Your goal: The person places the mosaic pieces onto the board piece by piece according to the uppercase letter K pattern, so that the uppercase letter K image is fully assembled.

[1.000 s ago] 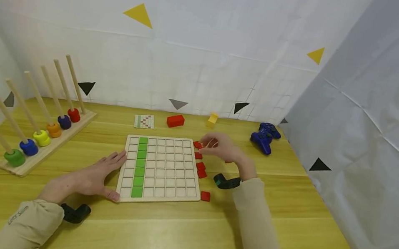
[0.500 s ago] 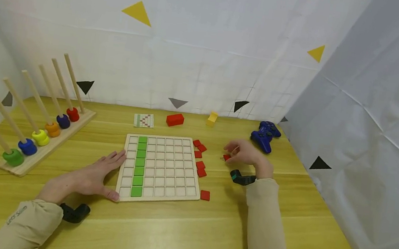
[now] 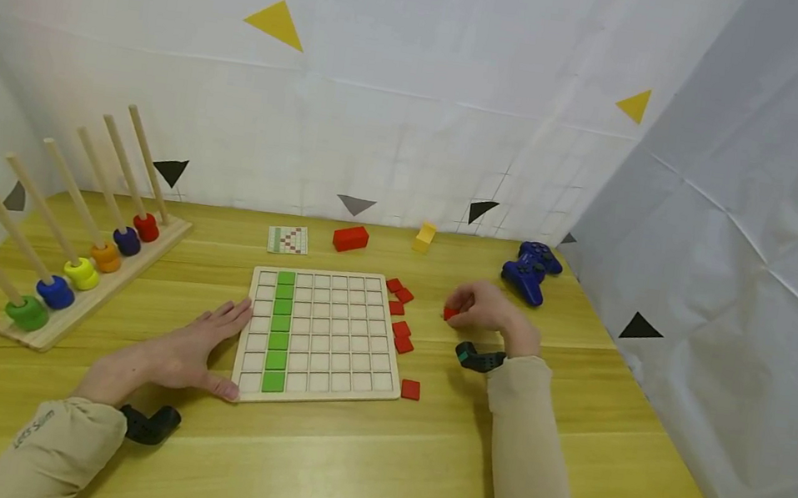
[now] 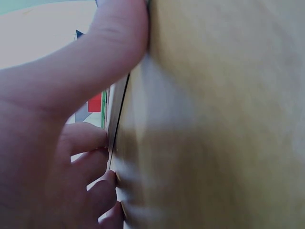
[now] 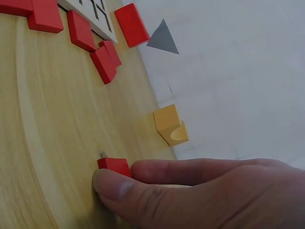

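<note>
Nearest us, our left hand lies flat with fingers straight against the left edge of the grid board, steadying it on the tabletop. One column of the board is filled with green tiles. Farther right, our right hand has its grip clamped on a red tile, thumb and finger pinching it where it lies on the wood, well apart from the board. We judge this the pick-up step; next comes lifting it and carrying it to an empty cell. More loose red tiles lie just beside the board's right edge.
</note>
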The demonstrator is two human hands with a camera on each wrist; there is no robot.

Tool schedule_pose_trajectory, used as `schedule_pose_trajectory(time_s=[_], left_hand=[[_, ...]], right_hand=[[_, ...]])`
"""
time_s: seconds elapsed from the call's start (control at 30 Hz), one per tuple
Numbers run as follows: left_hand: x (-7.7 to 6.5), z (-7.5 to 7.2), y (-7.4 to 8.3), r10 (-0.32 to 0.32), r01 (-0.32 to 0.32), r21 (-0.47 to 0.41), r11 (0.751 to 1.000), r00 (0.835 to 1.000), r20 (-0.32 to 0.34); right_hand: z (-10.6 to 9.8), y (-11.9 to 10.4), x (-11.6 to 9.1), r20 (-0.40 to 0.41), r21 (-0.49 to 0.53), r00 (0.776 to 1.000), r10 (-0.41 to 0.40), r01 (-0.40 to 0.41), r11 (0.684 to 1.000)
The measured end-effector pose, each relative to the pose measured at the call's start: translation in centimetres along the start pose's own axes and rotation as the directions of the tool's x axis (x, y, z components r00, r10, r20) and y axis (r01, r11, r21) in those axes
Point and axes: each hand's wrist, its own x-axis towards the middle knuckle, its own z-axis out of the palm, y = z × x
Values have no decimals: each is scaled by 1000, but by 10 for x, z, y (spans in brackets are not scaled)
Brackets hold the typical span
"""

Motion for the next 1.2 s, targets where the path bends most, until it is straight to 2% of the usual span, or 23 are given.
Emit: schedule_pose_trajectory(time_s=[0.27, 0.43, 0.53, 0.7, 0.83, 1.0, 1.2], left_hand=[[0, 0, 0, -3, 3, -2, 1000, 1000, -2], [1, 0, 1, -22, 22, -1, 1000, 1000, 2], [2, 0, 1, -29, 29, 3, 1000, 1000, 2], [2, 0, 2, -26, 26, 11, 1000, 1000, 6], [4, -1, 3, -23, 23, 19, 1000, 1000, 10], [4, -1, 3, -25, 25, 25, 999, 1000, 11], [2, 0, 3, -21, 21, 20, 1000, 1000, 7]], right_hand=[[4, -6, 4, -18, -43, 1000, 13, -14, 999], [4, -11, 8, 6, -93, 1000, -11, 12, 996], [5, -22, 10, -3, -94, 999, -37, 37, 995], [14, -57, 9, 13, -103, 987, -159, 159, 982], [26, -81, 12, 48, -116, 965, -258, 262, 958], [35, -98, 21, 62, -130, 959, -277, 282, 950], [41, -107, 42, 56, -115, 950, -307, 312, 943]])
